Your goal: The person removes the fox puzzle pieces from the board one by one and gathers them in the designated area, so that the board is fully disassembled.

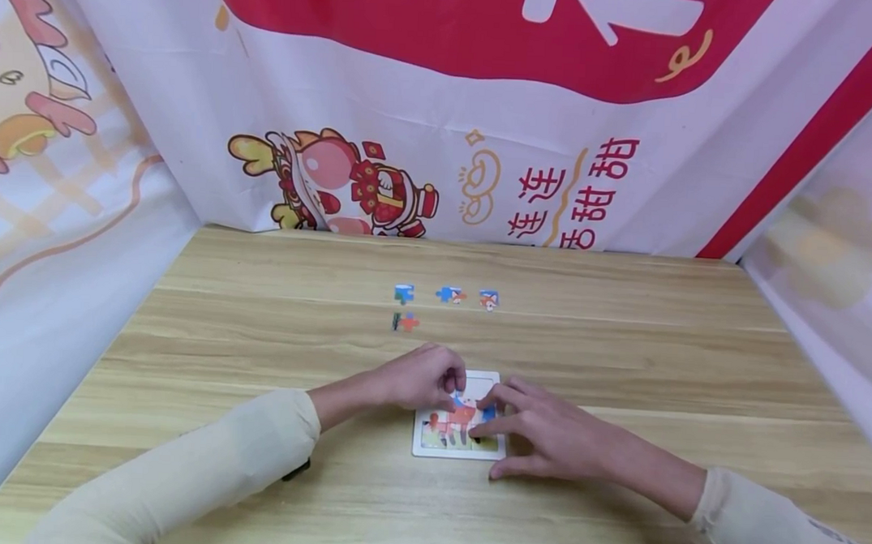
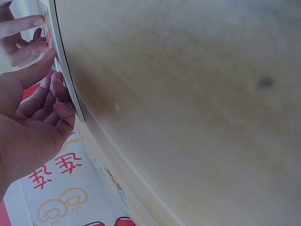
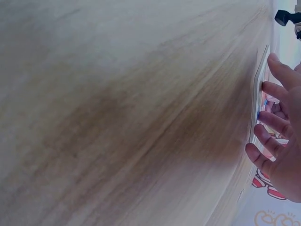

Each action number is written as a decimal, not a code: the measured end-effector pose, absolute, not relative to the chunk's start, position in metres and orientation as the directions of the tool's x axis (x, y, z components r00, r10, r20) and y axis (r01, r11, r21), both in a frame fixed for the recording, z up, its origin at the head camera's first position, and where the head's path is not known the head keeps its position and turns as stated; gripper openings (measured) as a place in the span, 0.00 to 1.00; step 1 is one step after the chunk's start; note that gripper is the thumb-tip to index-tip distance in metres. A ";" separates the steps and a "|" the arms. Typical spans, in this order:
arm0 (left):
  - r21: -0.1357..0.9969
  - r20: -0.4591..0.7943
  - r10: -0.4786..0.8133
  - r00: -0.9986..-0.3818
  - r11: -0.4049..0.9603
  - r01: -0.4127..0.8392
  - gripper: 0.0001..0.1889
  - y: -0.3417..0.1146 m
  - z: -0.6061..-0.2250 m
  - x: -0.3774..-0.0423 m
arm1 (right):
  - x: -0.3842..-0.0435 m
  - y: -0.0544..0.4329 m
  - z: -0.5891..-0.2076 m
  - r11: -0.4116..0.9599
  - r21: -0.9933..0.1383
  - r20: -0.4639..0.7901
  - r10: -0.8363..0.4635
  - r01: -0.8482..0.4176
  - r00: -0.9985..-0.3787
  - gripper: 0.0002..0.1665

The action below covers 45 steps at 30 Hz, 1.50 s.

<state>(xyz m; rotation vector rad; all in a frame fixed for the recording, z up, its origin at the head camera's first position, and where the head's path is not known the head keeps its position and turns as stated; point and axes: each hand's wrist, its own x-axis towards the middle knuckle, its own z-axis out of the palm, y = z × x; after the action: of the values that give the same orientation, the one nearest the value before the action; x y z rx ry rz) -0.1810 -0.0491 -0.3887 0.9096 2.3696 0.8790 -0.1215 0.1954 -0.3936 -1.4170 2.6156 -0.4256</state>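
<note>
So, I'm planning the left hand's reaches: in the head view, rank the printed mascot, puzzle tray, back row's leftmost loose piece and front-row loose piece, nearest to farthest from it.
From the left hand:
1. Puzzle tray: right at its fingers.
2. Front-row loose piece: just ahead.
3. Back row's leftmost piece: behind that one.
4. Printed mascot: farthest, upper left.

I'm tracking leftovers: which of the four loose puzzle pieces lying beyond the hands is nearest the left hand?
The orange piece with a dark left edge, alone in front; the other three pieces form a row farther back.
</note>
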 end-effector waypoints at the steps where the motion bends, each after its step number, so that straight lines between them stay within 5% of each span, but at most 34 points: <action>1: 0.699 -0.180 0.711 -0.680 0.578 0.420 0.08 -0.049 -0.389 -0.181 | -0.122 0.196 -0.394 0.512 -0.302 0.020 -0.840 -0.804 -0.542 0.29; 45: 0.844 -0.144 0.709 -0.690 0.452 0.289 0.06 -0.058 -0.379 -0.187 | -0.118 0.197 -0.397 0.494 -0.260 0.078 -0.846 -0.830 -0.528 0.29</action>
<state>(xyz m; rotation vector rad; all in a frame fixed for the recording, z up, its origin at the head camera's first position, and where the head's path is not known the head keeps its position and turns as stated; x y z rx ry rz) -0.1865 -0.0585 -0.3794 0.8340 2.2228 1.1573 -0.1181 0.1973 -0.3970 -1.4949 2.6636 -0.4124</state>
